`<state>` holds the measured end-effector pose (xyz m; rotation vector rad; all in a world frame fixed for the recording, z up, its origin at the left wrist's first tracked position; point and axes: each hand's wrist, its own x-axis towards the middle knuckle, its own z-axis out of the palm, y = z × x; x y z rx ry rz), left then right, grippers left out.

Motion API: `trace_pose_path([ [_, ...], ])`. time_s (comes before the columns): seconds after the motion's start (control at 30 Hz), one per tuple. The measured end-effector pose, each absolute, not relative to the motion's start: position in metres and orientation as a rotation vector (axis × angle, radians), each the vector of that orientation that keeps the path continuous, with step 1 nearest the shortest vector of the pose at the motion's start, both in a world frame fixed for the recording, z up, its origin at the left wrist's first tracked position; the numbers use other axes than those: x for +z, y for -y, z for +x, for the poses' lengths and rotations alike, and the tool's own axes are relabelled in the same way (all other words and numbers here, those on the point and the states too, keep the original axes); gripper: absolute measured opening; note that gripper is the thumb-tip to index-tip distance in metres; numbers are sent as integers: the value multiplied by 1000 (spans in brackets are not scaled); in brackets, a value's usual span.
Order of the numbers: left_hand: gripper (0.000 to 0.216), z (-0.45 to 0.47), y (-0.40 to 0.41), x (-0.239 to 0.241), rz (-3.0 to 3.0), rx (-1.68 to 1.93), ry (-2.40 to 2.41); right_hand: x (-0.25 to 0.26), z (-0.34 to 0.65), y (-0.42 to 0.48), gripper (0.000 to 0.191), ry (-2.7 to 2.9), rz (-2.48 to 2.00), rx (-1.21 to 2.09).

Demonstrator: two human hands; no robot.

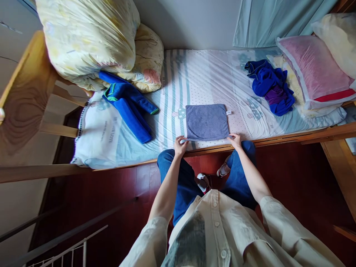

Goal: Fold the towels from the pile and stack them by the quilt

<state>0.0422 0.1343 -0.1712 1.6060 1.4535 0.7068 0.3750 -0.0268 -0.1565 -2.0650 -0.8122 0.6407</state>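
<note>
A grey-blue towel (207, 121) lies folded into a flat rectangle on the bed sheet (200, 78), close to the near edge. My left hand (180, 145) pinches its near left corner. My right hand (236, 140) pinches its near right corner. Both arms reach forward from my cream shirt, over my knees in blue jeans.
A folded blue garment (128, 105) lies to the left on the sheet, below a yellow duvet bundle (91, 40). A crumpled blue and purple garment (271, 89) lies right, next to a pink pillow (314, 70). The wooden bed rail (278, 140) runs below my hands.
</note>
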Motion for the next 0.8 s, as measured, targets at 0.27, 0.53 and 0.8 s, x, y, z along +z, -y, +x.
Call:
trace_pose_path([
  [0.27,24,52,-140,-182,1393,654,-1314,-165,375,18,28,779,-1829,796],
  [0.53,20,46,-144,-177,1533,614,-1458,-176,379,21,33,729,-1890,781],
  [0.8,24,44,-132,-162,1666,347,-1648,-173,373,24,20,741,-2120,824],
])
